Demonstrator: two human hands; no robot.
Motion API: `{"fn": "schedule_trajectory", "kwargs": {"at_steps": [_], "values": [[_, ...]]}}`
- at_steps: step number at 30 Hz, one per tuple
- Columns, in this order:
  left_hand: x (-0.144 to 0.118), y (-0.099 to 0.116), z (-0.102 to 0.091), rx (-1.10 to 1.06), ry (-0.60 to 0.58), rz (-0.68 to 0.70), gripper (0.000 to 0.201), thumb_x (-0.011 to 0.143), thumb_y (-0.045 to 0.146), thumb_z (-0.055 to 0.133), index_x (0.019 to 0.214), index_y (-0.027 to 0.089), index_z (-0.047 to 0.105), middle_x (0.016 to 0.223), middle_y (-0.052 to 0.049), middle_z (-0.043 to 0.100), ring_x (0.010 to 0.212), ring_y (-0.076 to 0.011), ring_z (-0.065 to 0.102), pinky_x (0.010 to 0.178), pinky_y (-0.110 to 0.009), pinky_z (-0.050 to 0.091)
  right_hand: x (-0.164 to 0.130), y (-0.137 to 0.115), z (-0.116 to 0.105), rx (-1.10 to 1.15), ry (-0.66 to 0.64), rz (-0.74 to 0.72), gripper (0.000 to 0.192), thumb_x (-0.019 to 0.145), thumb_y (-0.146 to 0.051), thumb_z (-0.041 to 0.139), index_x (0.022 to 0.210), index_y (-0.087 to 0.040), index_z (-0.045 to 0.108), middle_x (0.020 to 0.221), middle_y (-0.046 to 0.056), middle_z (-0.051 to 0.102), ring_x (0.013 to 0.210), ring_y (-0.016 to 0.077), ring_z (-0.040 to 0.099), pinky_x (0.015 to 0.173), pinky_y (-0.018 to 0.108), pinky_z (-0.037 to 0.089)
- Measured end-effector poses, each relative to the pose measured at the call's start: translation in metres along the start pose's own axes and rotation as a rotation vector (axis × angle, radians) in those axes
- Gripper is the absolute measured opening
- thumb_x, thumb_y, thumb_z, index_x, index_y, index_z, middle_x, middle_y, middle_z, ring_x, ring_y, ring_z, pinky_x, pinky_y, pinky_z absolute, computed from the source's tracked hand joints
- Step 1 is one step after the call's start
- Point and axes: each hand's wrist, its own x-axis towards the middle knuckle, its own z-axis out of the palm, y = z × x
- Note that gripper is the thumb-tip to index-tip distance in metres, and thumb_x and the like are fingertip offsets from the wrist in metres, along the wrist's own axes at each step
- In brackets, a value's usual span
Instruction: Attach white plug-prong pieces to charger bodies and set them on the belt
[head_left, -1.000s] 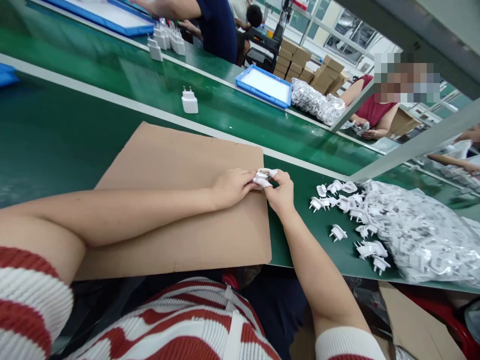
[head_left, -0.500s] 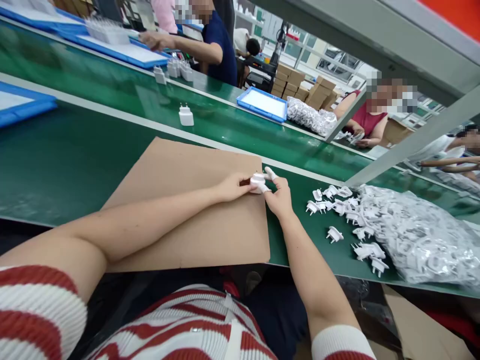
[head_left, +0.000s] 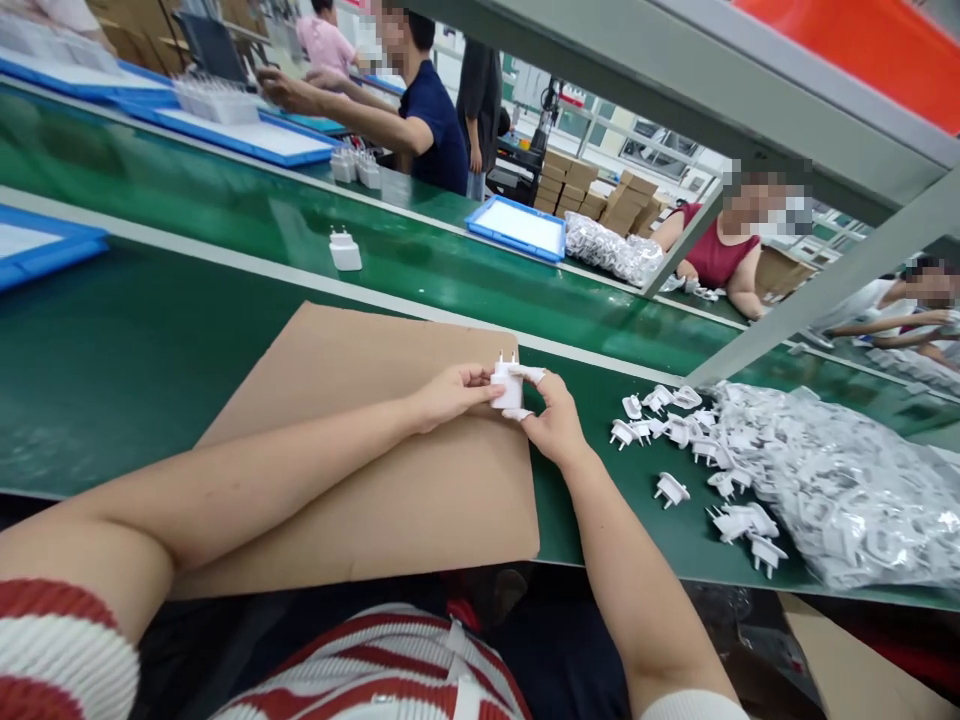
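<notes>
The green worktop [head_left: 150, 370] runs from 9 o'clock to 3 o'clock, edged at the far side by a pale strip. A sheet of brown cardboard [head_left: 360, 480] lies flat on it at the centre, its near corner overhanging the worktop's front edge toward 6 o'clock. At 3 o'clock of the cardboard, loose white plug caps [head_left: 675, 440] lie scattered on the green surface, well apart from the sheet. Just beyond them toward 3 o'clock lies a clear plastic bag of plug caps [head_left: 840, 490], touching the nearest loose ones. At 9 o'clock a blue tray [head_left: 45, 250] rests on the worktop's far left.

Beyond the strip, a green conveyor belt [head_left: 450, 265] carries a single white charger [head_left: 345, 250], prongs up, at 11 o'clock.
</notes>
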Motion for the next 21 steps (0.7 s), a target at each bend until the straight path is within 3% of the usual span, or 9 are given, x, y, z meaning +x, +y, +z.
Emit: {"fn": "schedule_trajectory", "kwargs": {"at_steps": [4, 9, 13, 17, 19, 21], "values": [[0.035, 0.006, -0.014, 0.155, 0.157, -0.072, 0.049, 0.073, 0.050, 0.087, 0.103, 0.016, 0.069, 0.107, -0.013, 0.077, 0.101, -0.0301, 0.073, 0.091, -0.044, 0.057, -0.001, 0.004, 0.007, -0.025, -0.130, 0.217, 0.082, 0.083, -0.026, 0.077, 0.156, -0.023, 0.039, 0.143, 0.015, 0.060, 0.126, 0.0295, 0.059, 0.107, 0.049, 0.050], [0.121, 0.022, -0.046, 0.646, 0.600, 0.060, 0.032, 0.083, 0.024, 0.077, 0.110, 0.016, 0.062, 0.120, -0.012, 0.073, 0.106, -0.0232, 0.069, 0.094, -0.033, 0.051, 0.000, 0.000, 0.004, -0.148, -0.302, 0.153, 0.063, 0.091, -0.028, 0.071, 0.149, -0.016, 0.049, 0.148, 0.017, 0.058, 0.135, 0.0315, 0.052, 0.114, 0.050, 0.043], [0.171, 0.023, -0.059, 0.720, 0.705, -0.008, 0.034, 0.083, 0.017, 0.075, 0.112, 0.014, 0.058, 0.127, -0.019, 0.069, 0.115, -0.0279, 0.065, 0.097, -0.036, 0.047, 0.000, -0.001, 0.001, -0.154, -0.301, 0.163, 0.065, 0.093, -0.028, 0.070, 0.152, -0.017, 0.045, 0.146, 0.015, 0.061, 0.134, 0.0304, 0.053, 0.113, 0.048, 0.045], [0.179, 0.021, -0.060, 0.764, 0.728, -0.047, 0.045, 0.074, 0.015, 0.081, 0.113, 0.014, 0.058, 0.127, -0.021, 0.066, 0.119, -0.0331, 0.063, 0.100, -0.040, 0.045, -0.002, 0.000, 0.001, -0.149, -0.301, 0.158, 0.067, 0.093, -0.026, 0.070, 0.155, -0.019, 0.043, 0.145, 0.016, 0.061, 0.132, 0.0302, 0.054, 0.112, 0.049, 0.045], [0.170, 0.024, -0.055, 0.809, 0.768, -0.007, 0.054, 0.071, 0.015, 0.081, 0.120, 0.015, 0.056, 0.138, -0.022, 0.059, 0.131, -0.0358, 0.055, 0.107, -0.043, 0.042, -0.002, -0.001, 0.001, -0.143, -0.292, 0.158, 0.066, 0.093, -0.026, 0.070, 0.154, -0.019, 0.045, 0.144, 0.015, 0.062, 0.132, 0.0299, 0.055, 0.111, 0.048, 0.045], [0.154, 0.026, -0.045, 0.831, 0.731, 0.073, 0.056, 0.074, 0.016, 0.077, 0.126, 0.017, 0.055, 0.143, -0.019, 0.055, 0.135, -0.0355, 0.051, 0.112, -0.044, 0.039, -0.003, -0.003, 0.002, -0.124, -0.269, 0.167, 0.063, 0.091, -0.024, 0.071, 0.150, -0.021, 0.050, 0.141, 0.013, 0.066, 0.131, 0.0290, 0.057, 0.109, 0.045, 0.047]]}}
